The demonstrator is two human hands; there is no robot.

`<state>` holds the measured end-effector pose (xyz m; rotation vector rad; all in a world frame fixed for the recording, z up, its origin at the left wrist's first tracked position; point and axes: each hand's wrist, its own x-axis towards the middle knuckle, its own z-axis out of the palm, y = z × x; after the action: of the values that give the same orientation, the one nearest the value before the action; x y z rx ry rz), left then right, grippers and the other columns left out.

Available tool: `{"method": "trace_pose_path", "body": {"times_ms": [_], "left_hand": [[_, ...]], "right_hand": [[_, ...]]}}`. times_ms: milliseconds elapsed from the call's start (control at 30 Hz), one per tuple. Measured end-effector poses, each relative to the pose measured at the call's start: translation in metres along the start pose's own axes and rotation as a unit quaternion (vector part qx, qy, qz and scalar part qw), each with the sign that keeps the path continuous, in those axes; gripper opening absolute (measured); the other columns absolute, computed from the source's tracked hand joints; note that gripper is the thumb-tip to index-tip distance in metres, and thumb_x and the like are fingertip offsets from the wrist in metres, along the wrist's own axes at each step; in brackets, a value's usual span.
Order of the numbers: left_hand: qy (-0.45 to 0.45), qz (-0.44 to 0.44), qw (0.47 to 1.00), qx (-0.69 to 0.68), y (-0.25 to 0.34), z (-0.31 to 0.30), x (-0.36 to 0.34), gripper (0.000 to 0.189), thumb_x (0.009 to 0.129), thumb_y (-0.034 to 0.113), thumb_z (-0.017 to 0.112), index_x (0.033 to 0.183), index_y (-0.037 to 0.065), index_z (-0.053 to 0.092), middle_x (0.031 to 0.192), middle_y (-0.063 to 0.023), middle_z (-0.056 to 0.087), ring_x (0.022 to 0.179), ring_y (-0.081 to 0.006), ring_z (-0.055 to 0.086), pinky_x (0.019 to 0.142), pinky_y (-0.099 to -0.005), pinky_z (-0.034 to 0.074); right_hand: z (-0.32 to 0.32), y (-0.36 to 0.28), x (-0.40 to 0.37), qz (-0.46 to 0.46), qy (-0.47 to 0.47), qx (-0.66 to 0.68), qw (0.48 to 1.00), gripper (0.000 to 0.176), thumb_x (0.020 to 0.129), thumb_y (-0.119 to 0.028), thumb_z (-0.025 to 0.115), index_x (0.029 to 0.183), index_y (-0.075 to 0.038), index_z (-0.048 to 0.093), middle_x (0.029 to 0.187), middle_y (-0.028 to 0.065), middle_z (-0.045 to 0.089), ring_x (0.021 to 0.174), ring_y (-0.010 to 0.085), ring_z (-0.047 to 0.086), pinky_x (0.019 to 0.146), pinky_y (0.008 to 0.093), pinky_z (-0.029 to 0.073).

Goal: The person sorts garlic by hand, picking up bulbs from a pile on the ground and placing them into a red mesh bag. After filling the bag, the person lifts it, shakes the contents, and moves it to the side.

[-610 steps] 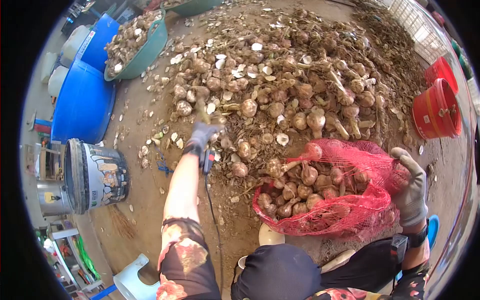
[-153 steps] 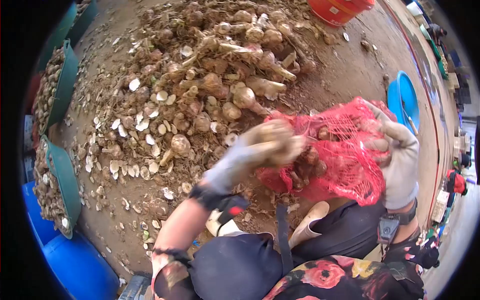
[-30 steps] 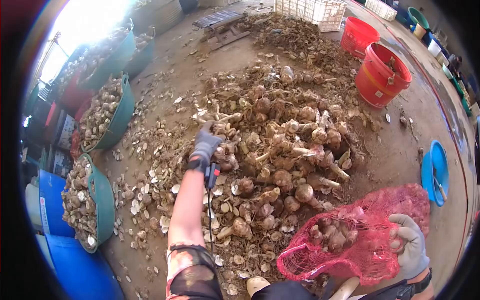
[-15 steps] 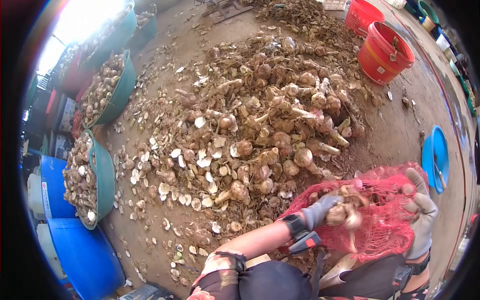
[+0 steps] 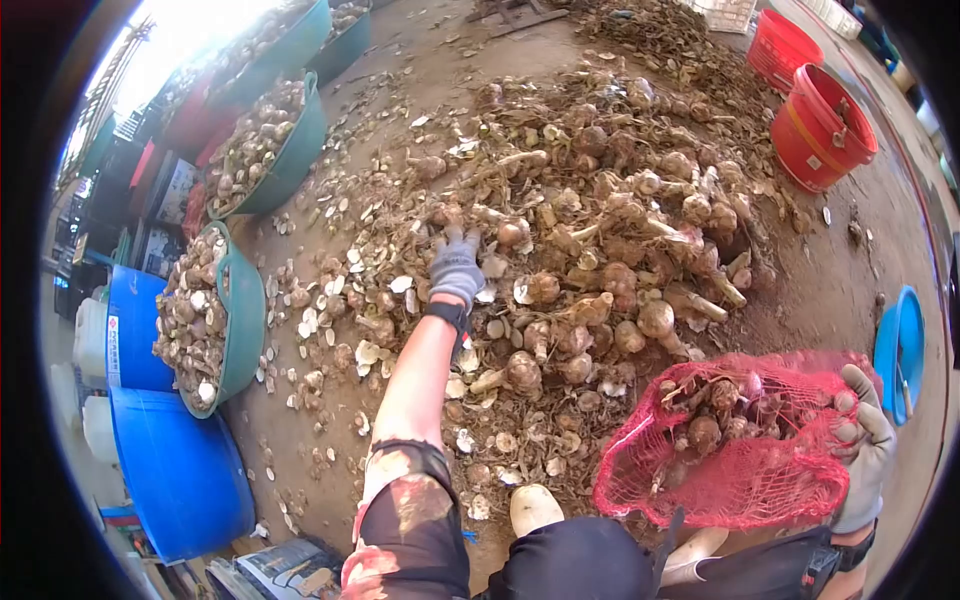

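Observation:
My left hand (image 5: 456, 268), in a grey glove, reaches into the left side of a heap of soil-covered, garlic-like bulbs (image 5: 620, 285). Its fingers are stretched out and spread, fingertips right at a brown bulb (image 5: 446, 214). At the lower right, my right hand (image 5: 866, 450), also gloved, has its fingers curled round the edge of a red mesh bag (image 5: 770, 490). The bag's mouth gapes toward the heap, and several bulbs with stems (image 5: 705, 430) lie inside it. Pale cut slices (image 5: 402, 284) are scattered close to my left hand.
Green tubs full of bulbs (image 5: 242, 330) line the left, beside blue drums (image 5: 180, 470). Red buckets (image 5: 822, 128) stand at the upper right. A blue basin (image 5: 900, 350) sits beyond my right hand. Dry leaf litter (image 5: 655, 35) lies at the back. My shoe (image 5: 535, 508) is at the heap's near edge.
My left hand has left the mesh bag, letting go of the bulbs it held there, and moved up and left to the heap. My right hand keeps hold of the bag. The view has shifted left.

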<state>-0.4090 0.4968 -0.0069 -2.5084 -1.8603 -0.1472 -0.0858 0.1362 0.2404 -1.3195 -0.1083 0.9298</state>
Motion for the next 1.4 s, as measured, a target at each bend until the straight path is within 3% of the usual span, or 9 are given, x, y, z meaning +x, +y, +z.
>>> {"method": "trace_pose_path", "body": {"times_ms": [167, 367, 433, 500, 633, 700, 967, 1167, 1400], "left_hand": [[-0.219, 0.005, 0.973, 0.07, 0.003, -0.014, 0.038, 0.05, 0.068, 0.026, 0.07, 0.114, 0.015, 0.055, 0.121, -0.0092, 0.048, 0.102, -0.0298, 0.055, 0.086, -0.0383, 0.048], [-0.087, -0.105, 0.99, -0.044, -0.017, -0.086, 0.029, 0.04, 0.065, 0.034, 0.074, 0.099, 0.018, 0.061, 0.118, -0.0098, 0.047, 0.097, -0.0225, 0.054, 0.08, -0.0351, 0.05], [-0.068, -0.27, 0.947, -0.161, -0.056, -0.054, 0.054, 0.045, 0.066, 0.032, 0.074, 0.107, 0.016, 0.063, 0.129, -0.0093, 0.046, 0.11, -0.0261, 0.051, 0.092, -0.0365, 0.043], [-0.25, -0.202, 0.92, -0.224, -0.103, -0.013, 0.085, 0.061, 0.061, 0.033, 0.076, 0.116, 0.012, 0.058, 0.121, -0.0122, 0.054, 0.108, -0.0239, 0.054, 0.09, -0.0353, 0.043], [-0.251, -0.231, 0.92, -0.196, -0.089, -0.035, 0.064, 0.068, 0.061, 0.035, 0.078, 0.118, 0.007, 0.054, 0.109, -0.0126, 0.06, 0.102, -0.0254, 0.054, 0.084, -0.0372, 0.044], [-0.224, -0.298, 0.843, -0.387, -0.092, -0.042, 0.05, 0.07, 0.062, 0.037, 0.078, 0.119, 0.007, 0.052, 0.105, -0.0125, 0.062, 0.094, -0.0247, 0.057, 0.079, -0.0356, 0.045], [-0.136, -0.267, 0.933, -0.201, -0.084, -0.028, -0.015, 0.068, 0.053, 0.033, 0.08, 0.11, 0.003, 0.06, 0.106, -0.0154, 0.063, 0.096, -0.0254, 0.06, 0.084, -0.0314, 0.046], [-0.073, -0.245, 0.762, -0.595, -0.078, -0.067, -0.084, 0.052, 0.065, 0.012, 0.074, 0.111, -0.004, 0.056, 0.088, -0.0099, 0.066, 0.069, -0.0152, 0.062, 0.063, -0.0258, 0.05], [-0.363, 0.094, 0.518, -0.769, 0.084, -0.13, -0.147, 0.049, 0.07, 0.014, 0.066, 0.115, -0.001, 0.052, 0.1, -0.0141, 0.064, 0.092, -0.0232, 0.063, 0.085, -0.0351, 0.049]], "right_hand": [[0.008, 0.003, 0.01, 0.031, 0.01, -0.037, 0.999, 0.032, 0.084, -0.007, 0.046, 0.115, -0.002, 0.051, 0.081, 0.0008, 0.055, 0.054, 0.0034, 0.049, 0.041, 0.0134, 0.039], [0.018, 0.008, 0.007, 0.033, 0.05, -0.05, 0.997, 0.033, 0.084, -0.006, 0.046, 0.116, -0.001, 0.049, 0.083, 0.0028, 0.057, 0.056, 0.0046, 0.054, 0.041, 0.0132, 0.041], [0.022, 0.009, 0.008, 0.044, 0.047, -0.061, 0.996, 0.032, 0.084, -0.007, 0.045, 0.115, -0.001, 0.049, 0.082, 0.0027, 0.058, 0.056, 0.0048, 0.054, 0.041, 0.0132, 0.042], [0.024, 0.011, 0.013, 0.083, 0.05, -0.055, 0.994, 0.03, 0.083, -0.008, 0.048, 0.112, -0.005, 0.052, 0.08, 0.0016, 0.057, 0.055, 0.0052, 0.053, 0.044, 0.0161, 0.045], [0.024, 0.018, 0.017, 0.054, 0.03, -0.019, 0.998, 0.029, 0.083, -0.006, 0.045, 0.112, -0.003, 0.051, 0.081, 0.0015, 0.057, 0.058, 0.0051, 0.054, 0.046, 0.0144, 0.046], [0.022, 0.013, 0.015, 0.063, 0.008, -0.031, 0.997, 0.028, 0.084, -0.006, 0.045, 0.11, -0.004, 0.051, 0.081, 0.0012, 0.057, 0.059, 0.0051, 0.054, 0.049, 0.0149, 0.047], [0.015, 0.007, 0.004, 0.059, -0.006, -0.026, 0.998, 0.028, 0.083, -0.007, 0.047, 0.11, -0.003, 0.052, 0.081, 0.0014, 0.057, 0.059, 0.0052, 0.054, 0.049, 0.015, 0.046], [0.003, 0.0, -0.002, 0.064, -0.022, -0.04, 0.997, 0.028, 0.083, -0.007, 0.048, 0.111, -0.003, 0.052, 0.082, 0.0013, 0.057, 0.059, 0.0056, 0.054, 0.05, 0.0147, 0.046], [0.006, 0.002, 0.0, 0.044, -0.019, -0.037, 0.998, 0.028, 0.085, -0.006, 0.047, 0.113, -0.002, 0.051, 0.082, 0.0022, 0.057, 0.059, 0.0061, 0.055, 0.046, 0.0138, 0.045]]}}
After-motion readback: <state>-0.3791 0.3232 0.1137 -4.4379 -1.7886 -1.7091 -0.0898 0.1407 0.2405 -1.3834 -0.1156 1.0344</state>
